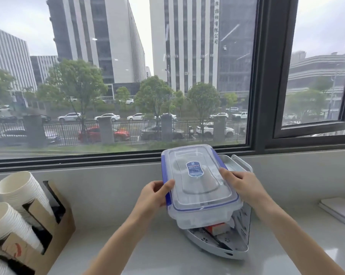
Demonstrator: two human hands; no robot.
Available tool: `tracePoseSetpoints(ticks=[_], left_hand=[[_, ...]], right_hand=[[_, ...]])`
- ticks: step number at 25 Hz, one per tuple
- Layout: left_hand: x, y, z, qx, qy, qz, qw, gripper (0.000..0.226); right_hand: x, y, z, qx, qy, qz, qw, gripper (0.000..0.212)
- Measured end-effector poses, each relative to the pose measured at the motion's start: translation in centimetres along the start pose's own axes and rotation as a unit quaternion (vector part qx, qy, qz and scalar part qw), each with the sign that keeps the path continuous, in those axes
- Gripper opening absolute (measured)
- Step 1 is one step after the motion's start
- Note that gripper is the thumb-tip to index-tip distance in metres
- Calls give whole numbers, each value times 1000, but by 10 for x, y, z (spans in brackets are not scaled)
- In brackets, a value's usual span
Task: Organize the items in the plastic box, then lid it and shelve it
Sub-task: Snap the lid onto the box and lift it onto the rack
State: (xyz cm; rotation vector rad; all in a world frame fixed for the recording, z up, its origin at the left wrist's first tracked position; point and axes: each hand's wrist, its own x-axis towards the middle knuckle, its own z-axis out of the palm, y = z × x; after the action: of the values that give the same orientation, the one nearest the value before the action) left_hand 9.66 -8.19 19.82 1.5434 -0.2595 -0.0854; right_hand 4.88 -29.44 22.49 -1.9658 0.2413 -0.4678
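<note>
While both forearms reach in from the bottom edge, the left hand grips the near-left side of the lidded plastic box, thumb curled over the lid's blue-trimmed rim and fingers tucked out of sight beneath; the right hand is closed on the opposite long side, its thumb lying on the clear lid at about 3 o'clock from the blue label. So the box is held between two closed hands, lid already on, tilted with its far end higher, directly above a small grey tiered rack standing on the pale counter. Whether it rests on the rack's upper tier or hovers just clear of it I cannot tell. My worry is the tilt and the narrow perch: if the box goes down skewed or only partly supported, it could slide off toward 6 o'clock or tip the light rack, and should the side latches not be snapped down, which cannot be seen, the lid could pop and spill the contents. Those contents are barely legible through the cloudy plastic. On the rack's lower tier something orange and some dark items show, half hidden by the box. At 9 o'clock, stacked paper cups lean in a cardboard holder, cut off by the frame; a white flat object at 3 o'clock is likewise clipped. Beyond runs the window sill, then the glass.
</note>
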Motion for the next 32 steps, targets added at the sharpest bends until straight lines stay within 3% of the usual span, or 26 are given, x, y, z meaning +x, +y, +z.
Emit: tracePoseSetpoints(ticks=[5, 8, 13, 23, 32], left_hand=[[35, 26, 21, 5, -10, 17, 1000, 42], [56, 39, 34, 0, -4, 17, 1000, 30], [94, 43, 58, -21, 21, -11, 1000, 29], [149, 31, 104, -121, 7, -60, 991, 17], [165, 1, 113, -104, -17, -73, 992, 11]], right_hand=[[41, -13, -23, -5, 2, -20, 1000, 61], [56, -20, -33, 37, -31, -29, 998, 42], [89, -12, -42, 105, -55, -20, 993, 19], [173, 27, -58, 94, 7, -34, 995, 31], [208, 59, -52, 24, -21, -35, 999, 27]])
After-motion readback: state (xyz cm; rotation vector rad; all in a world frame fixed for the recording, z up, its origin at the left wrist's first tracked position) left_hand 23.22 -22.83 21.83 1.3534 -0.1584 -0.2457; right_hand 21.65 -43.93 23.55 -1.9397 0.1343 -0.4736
